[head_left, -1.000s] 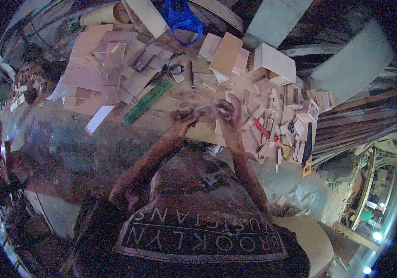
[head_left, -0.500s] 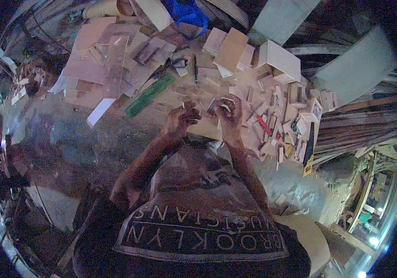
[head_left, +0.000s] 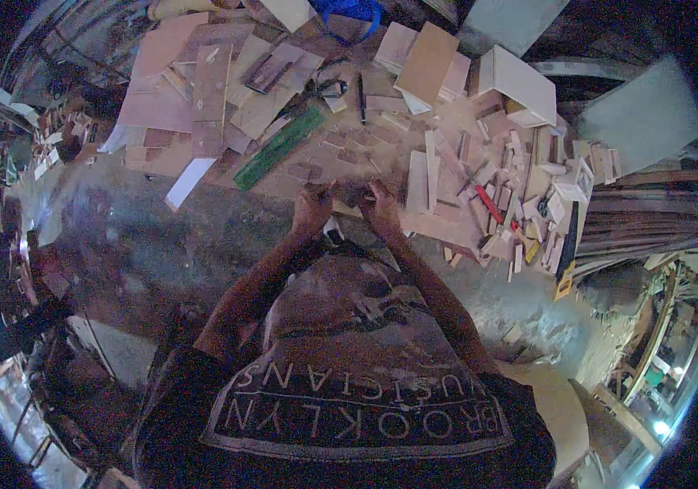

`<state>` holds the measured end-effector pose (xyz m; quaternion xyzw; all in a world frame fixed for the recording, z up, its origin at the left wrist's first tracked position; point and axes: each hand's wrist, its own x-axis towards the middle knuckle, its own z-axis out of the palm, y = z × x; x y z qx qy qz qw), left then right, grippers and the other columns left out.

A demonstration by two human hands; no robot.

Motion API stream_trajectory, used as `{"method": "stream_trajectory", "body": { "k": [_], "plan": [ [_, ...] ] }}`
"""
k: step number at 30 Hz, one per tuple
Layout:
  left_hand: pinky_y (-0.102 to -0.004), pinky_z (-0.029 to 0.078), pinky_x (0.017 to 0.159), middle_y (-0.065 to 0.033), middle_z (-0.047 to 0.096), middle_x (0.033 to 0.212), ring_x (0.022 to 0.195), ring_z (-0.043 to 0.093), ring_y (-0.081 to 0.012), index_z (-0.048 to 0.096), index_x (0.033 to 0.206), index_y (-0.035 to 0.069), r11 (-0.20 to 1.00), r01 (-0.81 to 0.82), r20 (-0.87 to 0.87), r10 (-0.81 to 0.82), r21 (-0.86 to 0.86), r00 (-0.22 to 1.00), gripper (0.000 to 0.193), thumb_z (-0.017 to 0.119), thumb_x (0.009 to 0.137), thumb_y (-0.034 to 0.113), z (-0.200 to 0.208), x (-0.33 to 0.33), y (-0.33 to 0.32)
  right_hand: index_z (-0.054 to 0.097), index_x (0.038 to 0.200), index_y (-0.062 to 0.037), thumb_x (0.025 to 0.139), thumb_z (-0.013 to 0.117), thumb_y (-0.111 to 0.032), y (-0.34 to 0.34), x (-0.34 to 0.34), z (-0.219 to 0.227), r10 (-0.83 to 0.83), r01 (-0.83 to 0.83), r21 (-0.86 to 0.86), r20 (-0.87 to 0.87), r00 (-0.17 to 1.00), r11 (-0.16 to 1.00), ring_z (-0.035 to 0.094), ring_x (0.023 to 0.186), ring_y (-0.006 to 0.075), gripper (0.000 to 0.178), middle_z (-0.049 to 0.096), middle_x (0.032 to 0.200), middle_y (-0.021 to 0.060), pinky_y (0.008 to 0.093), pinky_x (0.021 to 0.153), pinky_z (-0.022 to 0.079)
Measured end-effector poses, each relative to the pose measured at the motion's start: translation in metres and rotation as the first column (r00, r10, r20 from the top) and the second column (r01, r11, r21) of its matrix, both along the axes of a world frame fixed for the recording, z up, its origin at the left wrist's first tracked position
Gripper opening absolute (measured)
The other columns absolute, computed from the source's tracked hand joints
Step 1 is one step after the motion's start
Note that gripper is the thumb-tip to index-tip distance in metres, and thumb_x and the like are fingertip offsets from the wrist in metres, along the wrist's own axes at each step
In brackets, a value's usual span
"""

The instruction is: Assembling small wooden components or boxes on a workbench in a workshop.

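Note:
Both hands are at the front edge of the workbench (head_left: 243,167), a short gap apart. My left hand (head_left: 313,209) has its fingers curled together; whatever they hold is too small and dark to make out. My right hand (head_left: 380,207) is pinched closed with thumb and fingertips, and its contents cannot be made out either. Just beyond them lie several small flat wood pieces (head_left: 347,156) in brownish tones. A dark slim stick-like tool (head_left: 361,99) rests farther back. Left of my hands lies a green strip (head_left: 280,148).
Wood offcuts crowd the bench's right side, with a red-handled tool (head_left: 489,204) among them. A saw with a yellow handle (head_left: 564,284) hangs at the right edge. A pale box (head_left: 520,88) stands at the back right; flat boards (head_left: 212,90) lie at the left.
My hands have drawn back toward me and downward to the bench's front edge. Fingers of both look more closed than before. The view has shifted slightly, moving the bench rightward in the picture.

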<state>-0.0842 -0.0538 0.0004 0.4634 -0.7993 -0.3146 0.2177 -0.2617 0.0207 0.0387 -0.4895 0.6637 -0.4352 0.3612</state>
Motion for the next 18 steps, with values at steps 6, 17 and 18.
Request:
{"method": "stream_trajectory", "body": {
  "k": [6, 17, 18],
  "plan": [
    [-0.0414, 0.049, 0.064, -0.015, 0.067, 0.082, 0.072, 0.063, -0.033, 0.068, 0.083, 0.003, 0.987, -0.147, -0.087, 0.153, 0.068, 0.984, 0.014, 0.063, 0.085, 0.016, 0.04, -0.016, 0.011, 0.054, 0.121, -0.0036, 0.084, 0.063, -0.014, 0.007, 0.003, -0.039, -0.034, -0.037, -0.123, -0.524, 0.851, 0.992, 0.06, 0.106, 0.0335, 0.039, 0.062, 0.11, 0.016, 0.0418, 0.089, 0.049],
    [-0.0418, 0.05, 0.074, -0.0189, 0.067, 0.088, 0.079, 0.065, -0.0358, 0.068, 0.091, 0.002, 0.991, -0.002, -0.185, 0.027, 0.132, 0.982, 0.018, 0.066, 0.081, 0.017, 0.056, -0.012, 0.003, 0.04, 0.136, -0.0021, 0.084, 0.062, -0.014, 0.001, 0.007, 0.014, 0.111, -0.223, -0.103, -0.626, 0.771, 0.969, 0.053, 0.114, 0.0383, 0.058, 0.057, 0.123, 0.0204, 0.0453, 0.102, 0.038],
    [-0.0419, 0.05, 0.074, -0.019, 0.067, 0.088, 0.079, 0.065, -0.0353, 0.068, 0.091, 0.002, 0.978, -0.068, -0.161, 0.101, 0.196, 0.982, 0.018, 0.066, 0.082, 0.017, 0.055, -0.013, 0.005, 0.038, 0.137, -0.0026, 0.084, 0.062, -0.014, -0.001, 0.008, 0.016, 0.117, -0.217, -0.128, -0.537, 0.836, 0.968, 0.053, 0.114, 0.0383, 0.059, 0.057, 0.123, 0.0202, 0.0455, 0.103, 0.037]
  ]
}}
